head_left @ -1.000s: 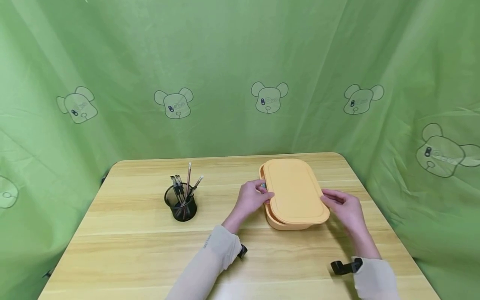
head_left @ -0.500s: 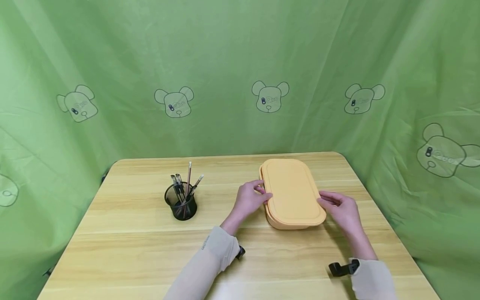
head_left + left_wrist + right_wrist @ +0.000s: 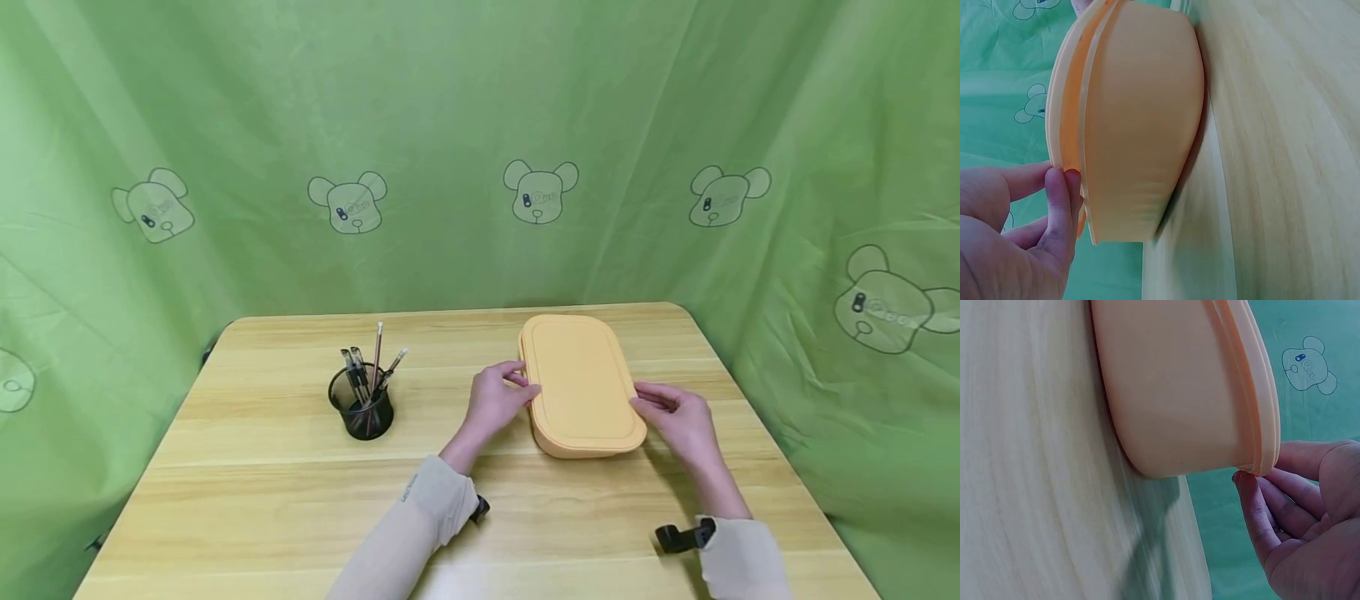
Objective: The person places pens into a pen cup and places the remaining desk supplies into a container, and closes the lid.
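Note:
An orange box (image 3: 1141, 112) stands on the table, and its flat orange lid (image 3: 581, 379) lies over the top. My left hand (image 3: 491, 404) pinches the lid's left edge between thumb and fingers. On the opposite side, my right hand (image 3: 682, 421) pinches the right edge. From the left wrist, a narrow gap shows between the lid's rim and the box wall. In the right wrist view the lid (image 3: 1266, 406) sits close against the box rim. What the box contains is hidden under the lid.
A black mesh pen holder (image 3: 369, 417) with pens and pencils stands on the wooden table (image 3: 262, 500), left of the box. A green curtain (image 3: 442, 125) with printed bear heads hangs behind the table and at both sides.
The lid has shifted left over the box, covering the left rim that showed before. Both hands moved slightly left with it, keeping their hold on its edges.

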The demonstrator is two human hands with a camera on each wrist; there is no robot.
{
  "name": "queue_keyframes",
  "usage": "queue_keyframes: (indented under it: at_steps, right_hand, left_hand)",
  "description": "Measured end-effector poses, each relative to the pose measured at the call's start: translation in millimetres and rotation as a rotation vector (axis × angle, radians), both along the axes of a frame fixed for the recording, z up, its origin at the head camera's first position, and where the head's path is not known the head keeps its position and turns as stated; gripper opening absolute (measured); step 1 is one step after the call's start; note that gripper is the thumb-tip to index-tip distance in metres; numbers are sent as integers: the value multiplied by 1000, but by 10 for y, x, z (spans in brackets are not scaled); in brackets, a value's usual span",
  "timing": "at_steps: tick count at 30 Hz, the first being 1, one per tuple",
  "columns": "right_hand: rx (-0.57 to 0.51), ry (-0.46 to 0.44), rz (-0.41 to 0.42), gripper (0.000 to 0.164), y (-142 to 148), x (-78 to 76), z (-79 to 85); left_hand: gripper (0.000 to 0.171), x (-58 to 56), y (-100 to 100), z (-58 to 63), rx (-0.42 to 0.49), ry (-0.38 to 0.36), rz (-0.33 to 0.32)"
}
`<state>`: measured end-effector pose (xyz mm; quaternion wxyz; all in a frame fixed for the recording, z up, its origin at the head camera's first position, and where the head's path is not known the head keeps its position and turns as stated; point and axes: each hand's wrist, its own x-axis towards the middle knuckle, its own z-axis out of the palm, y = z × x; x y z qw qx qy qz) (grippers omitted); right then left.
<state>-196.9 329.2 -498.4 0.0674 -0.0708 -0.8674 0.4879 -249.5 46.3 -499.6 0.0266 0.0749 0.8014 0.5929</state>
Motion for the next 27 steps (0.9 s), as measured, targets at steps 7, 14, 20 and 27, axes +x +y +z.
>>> queue_keyframes:
  at_steps: [7,14,20,27]
  right_hand:
    - [20,-3,-2,44,-1,-1,-11]
    - [36,-11,1,44,-19,12,-1]
    - [29,-23,-6,44,-42,28,5]
    - [15,-14,-6,42,-45,22,-6]
  left_hand:
    - [46,24,9,-3,-1,-4,26]
    - [45,67,15,19,-19,-22,56]
    - [43,83,8,-25,-37,-7,50]
    - [43,68,10,-82,-11,-22,46]
